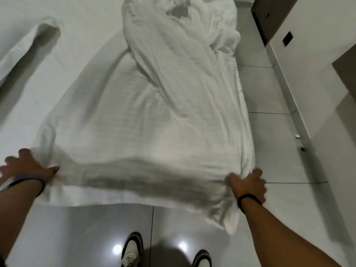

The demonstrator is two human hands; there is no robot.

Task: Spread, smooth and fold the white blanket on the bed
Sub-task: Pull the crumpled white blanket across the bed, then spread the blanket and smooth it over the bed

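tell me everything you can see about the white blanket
The white blanket is a thin, wrinkled fabric lying lengthwise along the right side of the bed. Its near end is pulled wide and fairly flat; the far end is still bunched and twisted in a heap. The near edge hangs over the foot of the bed, one corner drooping toward the tiled floor. The left hand presses its near left corner, and the right hand grips its near right corner.
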